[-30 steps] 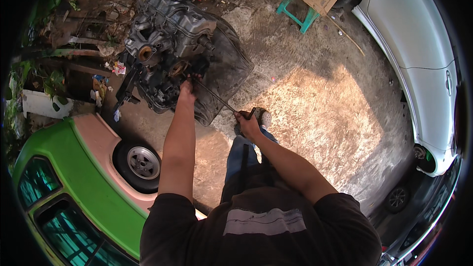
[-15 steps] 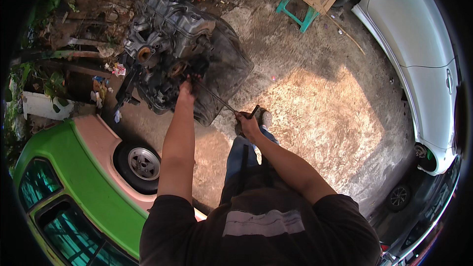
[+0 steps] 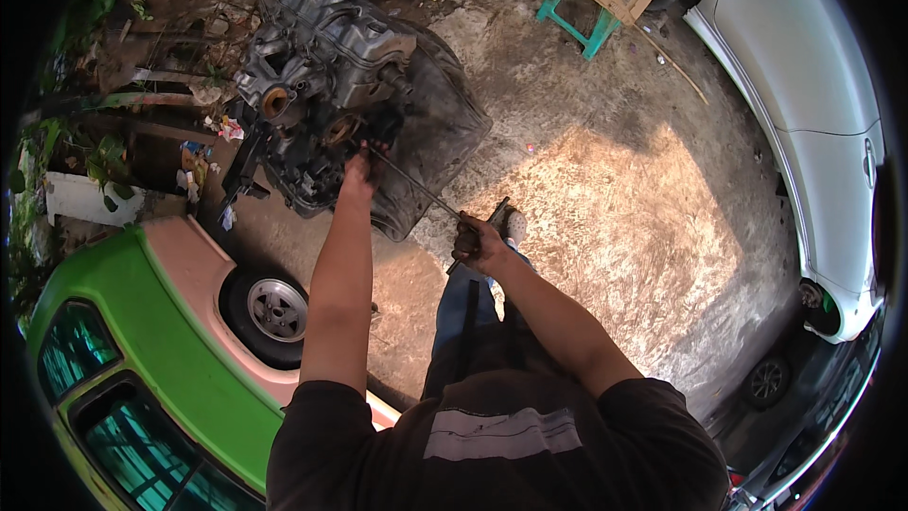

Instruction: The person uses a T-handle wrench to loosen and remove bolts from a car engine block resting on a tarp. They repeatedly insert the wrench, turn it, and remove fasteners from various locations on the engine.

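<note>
So I've got my right hand (image 3: 480,246) wrapped round the T-handle of this bar (image 3: 416,182), about where the shaft meets the crosspiece, and the shaft slants up and left to the engine (image 3: 326,61), which sits ahead of me on a dark mat (image 3: 445,118). My left hand (image 3: 358,173) is in at the engine's near side, right by the bar's far end, but honestly can't tell whether those fingers are closed on anything.

Left arm (image 3: 340,293) stretched ahead, left hand (image 3: 360,170) farther out, right arm (image 3: 556,315) angled inward, right hand (image 3: 480,245) curled
</note>
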{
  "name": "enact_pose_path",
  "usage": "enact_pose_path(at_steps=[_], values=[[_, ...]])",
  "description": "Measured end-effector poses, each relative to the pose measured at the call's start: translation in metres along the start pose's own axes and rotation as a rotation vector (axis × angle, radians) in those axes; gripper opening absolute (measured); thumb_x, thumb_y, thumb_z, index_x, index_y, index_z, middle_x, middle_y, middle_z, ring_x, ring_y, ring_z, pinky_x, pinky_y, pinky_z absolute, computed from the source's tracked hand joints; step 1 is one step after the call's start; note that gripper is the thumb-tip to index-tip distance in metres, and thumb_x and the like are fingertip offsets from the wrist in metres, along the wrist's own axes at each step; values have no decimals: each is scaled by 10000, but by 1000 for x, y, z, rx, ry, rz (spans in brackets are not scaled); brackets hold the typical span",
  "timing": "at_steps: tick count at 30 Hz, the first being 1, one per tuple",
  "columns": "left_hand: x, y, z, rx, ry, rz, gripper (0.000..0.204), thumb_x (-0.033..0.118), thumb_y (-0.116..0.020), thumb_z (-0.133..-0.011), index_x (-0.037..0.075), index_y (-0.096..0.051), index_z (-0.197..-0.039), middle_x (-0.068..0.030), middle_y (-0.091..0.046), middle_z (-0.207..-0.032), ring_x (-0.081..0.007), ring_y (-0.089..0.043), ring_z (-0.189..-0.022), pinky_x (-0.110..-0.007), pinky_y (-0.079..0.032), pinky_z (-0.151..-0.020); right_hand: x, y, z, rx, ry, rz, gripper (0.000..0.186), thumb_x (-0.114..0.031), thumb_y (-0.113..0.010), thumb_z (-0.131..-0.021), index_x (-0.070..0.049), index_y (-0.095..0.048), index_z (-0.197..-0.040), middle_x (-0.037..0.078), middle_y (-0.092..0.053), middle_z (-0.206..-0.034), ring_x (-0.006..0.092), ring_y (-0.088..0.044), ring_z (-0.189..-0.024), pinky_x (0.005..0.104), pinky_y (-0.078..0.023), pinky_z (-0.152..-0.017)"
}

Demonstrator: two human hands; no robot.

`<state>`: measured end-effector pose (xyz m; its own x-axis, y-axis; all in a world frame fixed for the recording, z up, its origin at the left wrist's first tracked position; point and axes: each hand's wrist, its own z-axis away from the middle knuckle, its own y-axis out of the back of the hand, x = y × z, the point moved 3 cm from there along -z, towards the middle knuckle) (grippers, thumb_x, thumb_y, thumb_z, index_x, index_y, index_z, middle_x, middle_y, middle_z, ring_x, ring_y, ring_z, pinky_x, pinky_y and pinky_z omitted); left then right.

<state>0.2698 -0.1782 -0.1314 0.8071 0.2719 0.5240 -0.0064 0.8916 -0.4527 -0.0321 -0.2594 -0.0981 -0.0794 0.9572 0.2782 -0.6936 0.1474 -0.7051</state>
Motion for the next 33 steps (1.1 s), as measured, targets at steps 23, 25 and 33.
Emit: enact_pose_path(at_steps=[23,25,33], values=[[-23,18,70,113,-135,212,288,322,-504,-994,54,-592,-1054,-116,-660,-1063,-283,-623,-912,-423,-513,-844,12,-52,54,278,873,1818,295,-307,-619,-916,-14,-633,-882,235,-623,-734,422,-618,-722,456,-472,-650],[-19,29,81,84,-175,263,273,309,-502,-996,62,-597,-1066,-101,-658,-1049,-260,-615,-912,-396,-504,-849,22,-61,58,242,877,1889,293,-311,-616,-915,-20,-627,-879,235,-622,-734,435,-618,-732,468,-474,-649],[-25,77,77,147,-135,210,305,336,-462,-1015,63,-569,-1101,-108,-684,-936,-275,-642,-773,-405,-551,-711,48,-50,44,188,820,2048,283,-318,-588,-927,-42,-612,-983,248,-652,-797,449,-630,-805,496,-495,-705]])
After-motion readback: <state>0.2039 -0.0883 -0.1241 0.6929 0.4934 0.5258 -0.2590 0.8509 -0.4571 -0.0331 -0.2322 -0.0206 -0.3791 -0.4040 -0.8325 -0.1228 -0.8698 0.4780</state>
